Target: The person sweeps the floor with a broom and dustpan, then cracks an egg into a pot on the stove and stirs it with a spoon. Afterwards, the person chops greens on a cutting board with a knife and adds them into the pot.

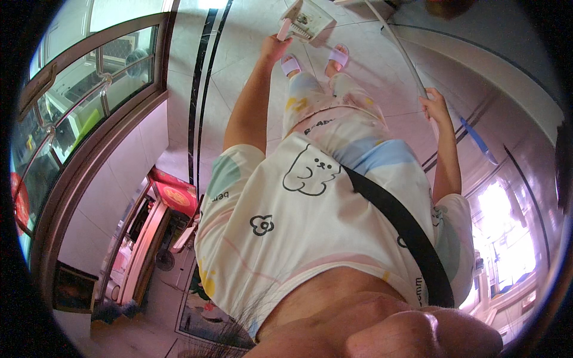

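Observation:
My left hand (275, 47) grips the pale pink handle (284, 30) of a dustpan. The dustpan's whitish pan (318, 22) has comb-like teeth and some dark debris in it, beyond my feet. In my right hand (435, 106) is a long, thin, pale pole (396, 40), which slants up and away to the picture's top edge. What its far end bears is cut off or unclear. Between the hands, my feet in lilac slippers (339, 55) stand on the tiled floor (246, 67).
On the left stands a glass-paned door or window with a brown frame (162, 53). Dark stripes (201, 85) cross the floor beside me. Behind me lies a patterned mat (210, 313); a red decorated item (177, 192) is nearby. A curved pale edge (474, 67) runs along the right.

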Available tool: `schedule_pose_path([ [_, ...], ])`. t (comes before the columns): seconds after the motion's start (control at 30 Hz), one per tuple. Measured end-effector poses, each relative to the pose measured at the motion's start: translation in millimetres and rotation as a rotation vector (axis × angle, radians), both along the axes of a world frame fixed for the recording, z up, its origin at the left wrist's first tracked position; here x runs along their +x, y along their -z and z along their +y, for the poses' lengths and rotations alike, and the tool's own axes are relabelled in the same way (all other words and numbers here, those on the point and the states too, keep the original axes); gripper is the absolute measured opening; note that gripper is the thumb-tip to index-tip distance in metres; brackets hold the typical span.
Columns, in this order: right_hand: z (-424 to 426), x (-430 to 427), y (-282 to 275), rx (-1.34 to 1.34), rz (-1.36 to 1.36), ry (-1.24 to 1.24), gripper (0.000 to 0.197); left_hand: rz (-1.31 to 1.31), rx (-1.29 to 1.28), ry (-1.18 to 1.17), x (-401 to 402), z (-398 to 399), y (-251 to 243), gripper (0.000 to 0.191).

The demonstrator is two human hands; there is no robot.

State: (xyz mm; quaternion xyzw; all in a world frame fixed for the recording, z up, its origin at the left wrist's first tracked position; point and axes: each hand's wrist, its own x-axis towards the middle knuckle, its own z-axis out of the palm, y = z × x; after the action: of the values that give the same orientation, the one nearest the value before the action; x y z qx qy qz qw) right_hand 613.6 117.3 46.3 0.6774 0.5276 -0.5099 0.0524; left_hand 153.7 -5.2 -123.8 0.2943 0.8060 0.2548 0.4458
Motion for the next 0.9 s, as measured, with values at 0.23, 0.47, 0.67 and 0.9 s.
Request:
schedule_pose_path([
  [0.23,-9,14,16,-0.084,0.061,0.146,0.028,0.088,0.045,0.001,16,22,-15,0.038],
  [0.47,-36,-11,48,-0.048,0.189,0.276,0.027,-0.325,0.23,-0.313,-41,-12,-29,0.035],
  [0.67,-19,-58,116,-0.052,0.179,0.239,0.022,-0.093,0.107,-0.054,-65,-48,-39,0.027],
  [0.9,20,-168,165,0.008,0.075,0.0,0.024,-0.005,0.138,-0.026,-78,-115,-28,0.028],
])
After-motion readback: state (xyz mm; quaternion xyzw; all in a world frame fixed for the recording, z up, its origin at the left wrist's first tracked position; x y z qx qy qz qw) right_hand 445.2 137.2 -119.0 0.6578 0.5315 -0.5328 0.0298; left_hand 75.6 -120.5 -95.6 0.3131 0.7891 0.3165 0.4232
